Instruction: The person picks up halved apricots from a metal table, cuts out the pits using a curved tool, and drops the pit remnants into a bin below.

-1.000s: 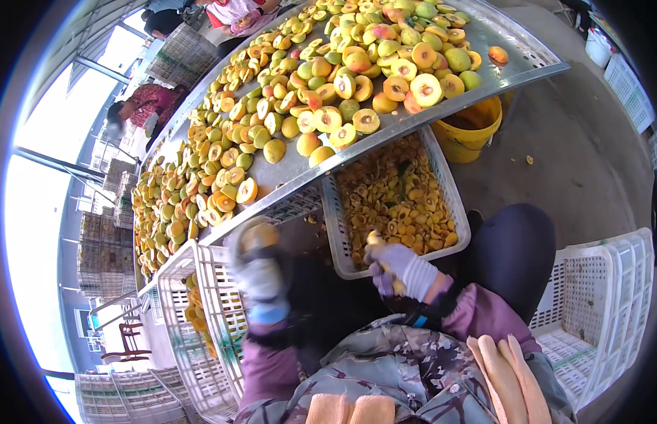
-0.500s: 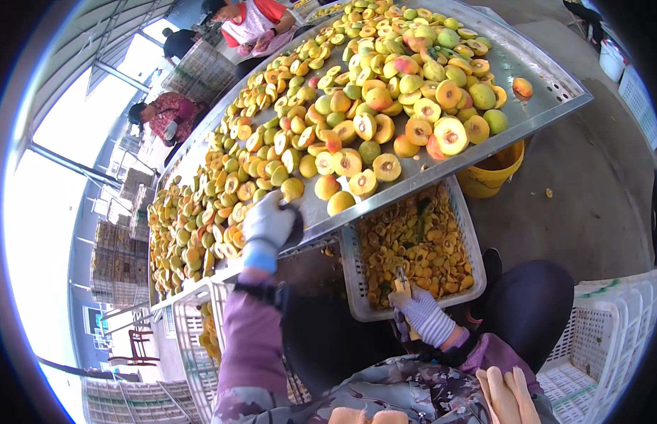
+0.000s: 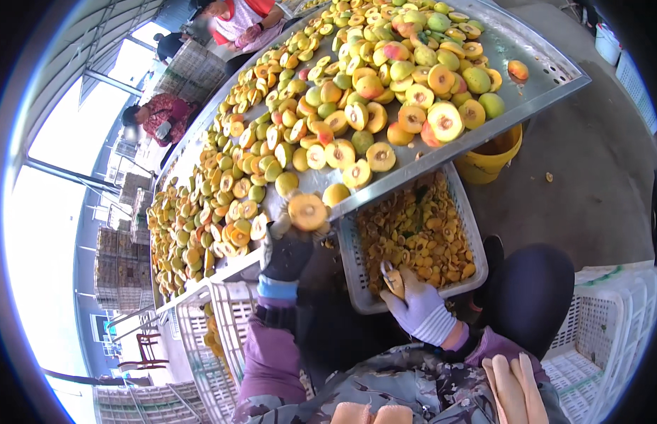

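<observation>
My left hand (image 3: pixel 287 253), in a dark-palmed glove, is closed on a peach half (image 3: pixel 307 212) at the table's near edge. The cut face shows, with a brownish centre. In my right hand (image 3: pixel 419 309), in a pale striped glove, is a pitting tool (image 3: pixel 393 280) with a wooden handle and a small metal loop at its tip. That hand hovers over the near side of a white crate (image 3: pixel 354 283) filled with yellow-brown fruit scraps (image 3: pixel 417 237). Many halved peaches (image 3: pixel 340 153) lie heaped on the metal table (image 3: pixel 533 95), several with pits showing.
A yellow bucket (image 3: pixel 487 168) stands under the table's right corner. White plastic crates (image 3: pixel 604 332) are stacked at my right, and another crate (image 3: pixel 233 318) is at my left. Across the table are co-workers, one in a red-and-white top (image 3: pixel 245 25) and another in a patterned red top (image 3: pixel 169 116).
My left hand has come back from the fruit heap to the table's edge, now with a peach half in it. My right hand has turned slightly, tool still held.
</observation>
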A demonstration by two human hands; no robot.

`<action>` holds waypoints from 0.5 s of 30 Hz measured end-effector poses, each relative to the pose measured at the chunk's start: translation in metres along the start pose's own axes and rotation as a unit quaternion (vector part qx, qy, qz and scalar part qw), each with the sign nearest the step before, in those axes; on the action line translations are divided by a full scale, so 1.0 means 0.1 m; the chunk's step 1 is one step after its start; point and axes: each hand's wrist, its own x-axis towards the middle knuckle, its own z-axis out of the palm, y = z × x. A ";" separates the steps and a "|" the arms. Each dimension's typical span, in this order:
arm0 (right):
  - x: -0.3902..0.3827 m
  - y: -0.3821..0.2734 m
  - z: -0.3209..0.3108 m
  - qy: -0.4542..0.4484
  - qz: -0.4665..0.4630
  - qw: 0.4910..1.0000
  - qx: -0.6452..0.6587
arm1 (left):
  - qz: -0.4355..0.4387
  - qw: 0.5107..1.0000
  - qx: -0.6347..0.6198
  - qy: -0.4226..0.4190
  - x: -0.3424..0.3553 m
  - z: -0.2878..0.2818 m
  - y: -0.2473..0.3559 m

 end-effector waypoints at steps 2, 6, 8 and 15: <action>-0.03 -0.06 0.03 -0.035 0.006 0.999 -0.015 | -0.030 0.997 -0.058 0.040 -0.31 0.22 -0.21; -0.08 -0.19 0.12 -0.018 -0.069 0.994 -0.087 | -0.007 0.998 0.043 0.050 -0.67 0.45 -0.51; -0.12 -0.25 0.11 -0.020 -0.097 0.988 -0.117 | 0.007 0.984 0.175 0.033 -0.79 0.55 -0.52; -0.22 -0.21 0.11 -0.068 -0.092 0.971 -0.212 | 0.018 0.984 0.178 0.005 -1.03 0.74 -0.62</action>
